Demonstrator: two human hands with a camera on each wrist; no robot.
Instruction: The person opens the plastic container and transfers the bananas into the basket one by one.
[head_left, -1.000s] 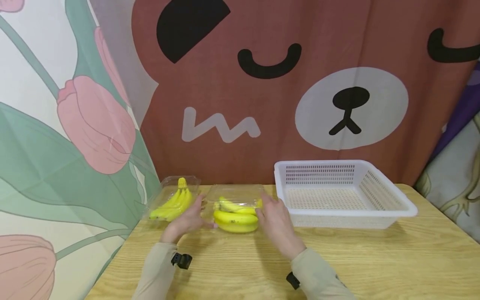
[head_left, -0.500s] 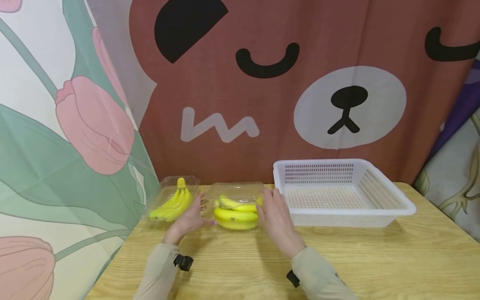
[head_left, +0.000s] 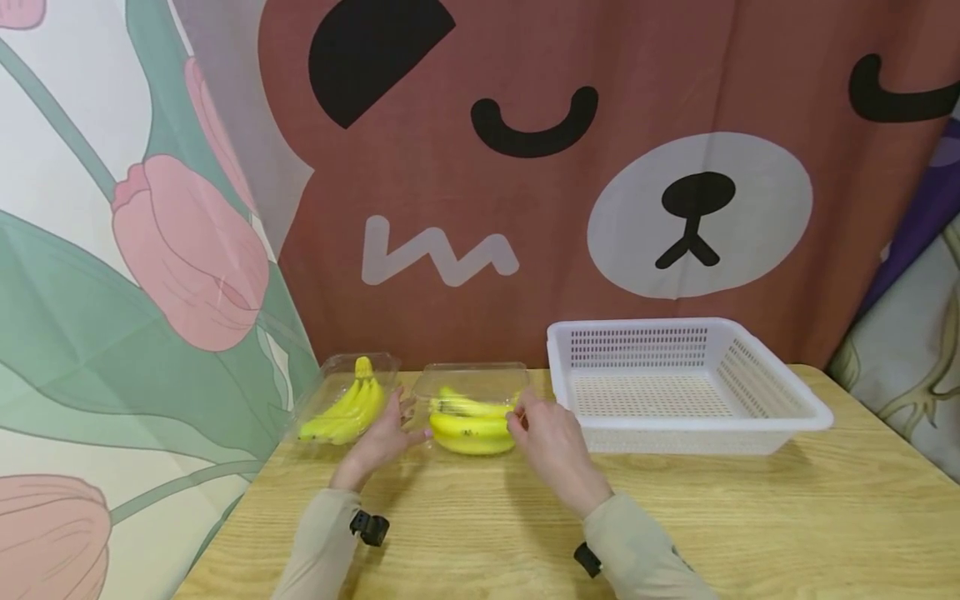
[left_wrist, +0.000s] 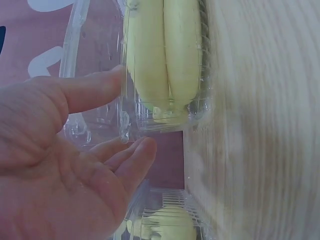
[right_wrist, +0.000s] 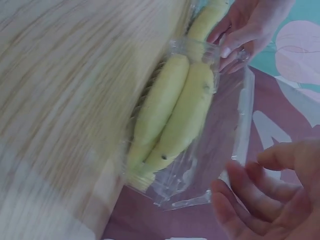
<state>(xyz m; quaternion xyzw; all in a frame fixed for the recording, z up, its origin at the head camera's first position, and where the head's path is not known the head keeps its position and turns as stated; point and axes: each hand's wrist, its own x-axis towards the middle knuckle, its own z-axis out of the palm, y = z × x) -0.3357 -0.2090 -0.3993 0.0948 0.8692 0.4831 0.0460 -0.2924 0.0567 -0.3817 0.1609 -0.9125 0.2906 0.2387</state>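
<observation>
Table: the wood-grain table [head_left: 465, 521] carries two clear plastic containers and a white basket, all toward its far edge.
Middle container: the middle container [head_left: 480, 380] stands near the far edge, between the two hands; its bananas [head_left: 472, 435] lie sideways inside.
Left hand: the left hand [head_left: 382, 443] is at the left end of the middle container, its thumb up against the clear plastic, its other fingers relaxed and reaching between the two containers.
Right hand: the right hand [head_left: 553, 442] is at the right end of the middle container, fingers loosely bent with a gap to the thumb; contact with the plastic cannot be told.
Left container: the left container [head_left: 324, 385] stands by the far left corner, a banana bunch [head_left: 351, 407] in it, stem toward the far edge.
Basket: the white basket [head_left: 675, 439], slotted along its walls, sits toward the far right corner.
Sleeves: both sleeves [head_left: 321, 533] are beige.
Backdrop: a brown bear curtain [head_left: 442, 187] hangs behind the far edge, a tulip curtain [head_left: 198, 250] at the left.
</observation>
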